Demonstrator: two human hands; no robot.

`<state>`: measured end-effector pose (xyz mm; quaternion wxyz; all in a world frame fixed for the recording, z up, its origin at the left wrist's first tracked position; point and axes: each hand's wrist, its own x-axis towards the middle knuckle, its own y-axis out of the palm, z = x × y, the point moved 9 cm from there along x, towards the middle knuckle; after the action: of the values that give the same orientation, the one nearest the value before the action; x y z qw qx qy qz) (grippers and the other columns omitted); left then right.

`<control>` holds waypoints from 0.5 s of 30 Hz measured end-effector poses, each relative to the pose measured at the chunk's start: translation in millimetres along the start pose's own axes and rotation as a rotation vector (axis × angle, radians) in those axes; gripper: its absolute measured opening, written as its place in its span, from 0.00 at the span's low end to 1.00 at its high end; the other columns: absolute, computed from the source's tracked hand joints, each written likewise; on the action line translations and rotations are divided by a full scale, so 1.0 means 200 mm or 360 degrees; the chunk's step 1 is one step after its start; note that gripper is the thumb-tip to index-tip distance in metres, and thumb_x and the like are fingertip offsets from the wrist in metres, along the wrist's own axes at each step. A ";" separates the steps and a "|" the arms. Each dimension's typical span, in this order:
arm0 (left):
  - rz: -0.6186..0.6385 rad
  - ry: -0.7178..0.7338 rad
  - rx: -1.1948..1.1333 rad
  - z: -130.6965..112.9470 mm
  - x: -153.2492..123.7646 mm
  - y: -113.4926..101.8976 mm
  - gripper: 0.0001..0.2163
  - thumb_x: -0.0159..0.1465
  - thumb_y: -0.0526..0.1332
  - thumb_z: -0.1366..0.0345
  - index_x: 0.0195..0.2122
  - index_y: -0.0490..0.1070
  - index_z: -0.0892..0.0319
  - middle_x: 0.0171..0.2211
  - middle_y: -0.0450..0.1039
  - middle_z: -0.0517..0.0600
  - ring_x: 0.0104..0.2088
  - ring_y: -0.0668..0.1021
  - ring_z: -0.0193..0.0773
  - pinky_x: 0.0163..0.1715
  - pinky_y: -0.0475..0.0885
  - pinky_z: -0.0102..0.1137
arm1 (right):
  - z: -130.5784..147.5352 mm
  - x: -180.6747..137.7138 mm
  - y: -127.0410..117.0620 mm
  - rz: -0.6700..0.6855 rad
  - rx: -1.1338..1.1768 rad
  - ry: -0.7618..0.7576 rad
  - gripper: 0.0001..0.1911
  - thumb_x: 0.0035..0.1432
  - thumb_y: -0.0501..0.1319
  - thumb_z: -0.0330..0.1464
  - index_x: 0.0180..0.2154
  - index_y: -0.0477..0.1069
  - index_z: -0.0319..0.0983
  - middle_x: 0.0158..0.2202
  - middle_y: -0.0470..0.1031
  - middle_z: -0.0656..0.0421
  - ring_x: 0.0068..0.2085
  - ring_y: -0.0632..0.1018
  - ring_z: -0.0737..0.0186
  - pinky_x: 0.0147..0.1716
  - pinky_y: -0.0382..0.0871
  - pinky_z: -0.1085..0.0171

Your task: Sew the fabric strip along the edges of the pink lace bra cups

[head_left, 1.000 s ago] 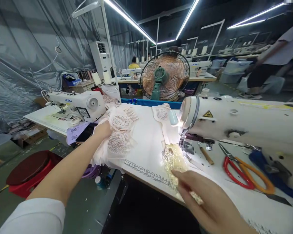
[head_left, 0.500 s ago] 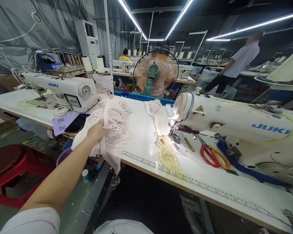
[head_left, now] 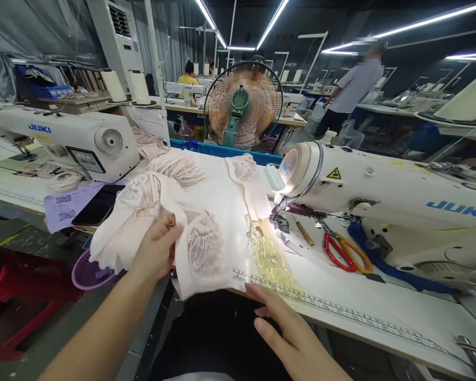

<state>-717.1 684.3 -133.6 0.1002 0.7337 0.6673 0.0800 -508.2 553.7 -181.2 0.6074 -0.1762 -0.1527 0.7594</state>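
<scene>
My left hand (head_left: 158,241) is closed on the edge of a pale pink lace bra (head_left: 206,246), whose cup spreads over the front of the white sewing table. Fingers apart and empty, my right hand (head_left: 281,323) is at the table's front edge, just right of that bra. Behind my left hand lies a heap of similar lace bras (head_left: 130,206). Another lace bra piece (head_left: 246,180) reaches toward the needle area of the right sewing machine (head_left: 365,185). Yellowish clear film (head_left: 269,259) covers the tabletop below the needle.
Red-and-orange-handled scissors (head_left: 347,251) lie under the right machine's arm, near a wooden-handled tool (head_left: 304,233). A second sewing machine (head_left: 91,143), a dark phone (head_left: 97,206) and a purple basket (head_left: 89,272) are on my left. A large fan (head_left: 241,103) stands behind the table; a person (head_left: 353,87) is farther back.
My left hand has drawn one bra from the heap toward me and to the right. My right hand has come into view at the front edge.
</scene>
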 end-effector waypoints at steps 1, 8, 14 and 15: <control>0.0050 -0.0093 -0.0168 0.03 -0.03 0.07 0.13 0.51 0.63 0.62 0.27 0.56 0.57 0.19 0.61 0.40 0.18 0.64 0.28 0.20 0.61 0.24 | -0.01 0.01 0.02 0.0043 0.0154 0.0001 0.27 0.59 0.52 0.45 0.58 0.57 0.42 0.57 0.62 0.48 0.51 0.70 0.56 0.49 0.66 0.55; 0.0184 -0.0588 -0.0357 0.28 -0.09 0.32 0.14 0.49 0.68 0.62 0.26 0.62 0.59 0.20 0.67 0.42 0.20 0.69 0.29 0.22 0.65 0.25 | -0.14 -0.01 0.18 0.0243 0.1312 0.0201 0.24 0.51 0.60 0.50 0.34 0.68 0.34 0.23 0.66 0.61 0.20 0.66 0.75 0.18 0.58 0.75; 0.0410 -0.0419 -0.0133 0.44 -0.25 0.37 0.24 0.58 0.50 0.42 0.38 0.71 0.57 0.34 0.74 0.54 0.36 0.75 0.45 0.34 0.71 0.37 | -0.24 -0.08 0.14 0.0247 0.1501 0.0305 0.22 0.46 0.65 0.47 0.32 0.72 0.35 0.21 0.63 0.64 0.21 0.65 0.75 0.23 0.61 0.74; 0.0630 -0.0412 -0.0130 0.46 -0.30 0.43 0.27 0.57 0.50 0.40 0.42 0.70 0.57 0.37 0.74 0.56 0.39 0.75 0.49 0.37 0.71 0.39 | -0.25 -0.09 0.12 0.0257 0.1472 0.0329 0.22 0.46 0.64 0.47 0.34 0.73 0.35 0.21 0.65 0.63 0.24 0.69 0.72 0.27 0.65 0.72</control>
<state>-617.8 612.7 -199.3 0.1969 0.8496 0.4883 0.0302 -503.2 530.7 -235.4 0.5732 0.0267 0.2766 0.7709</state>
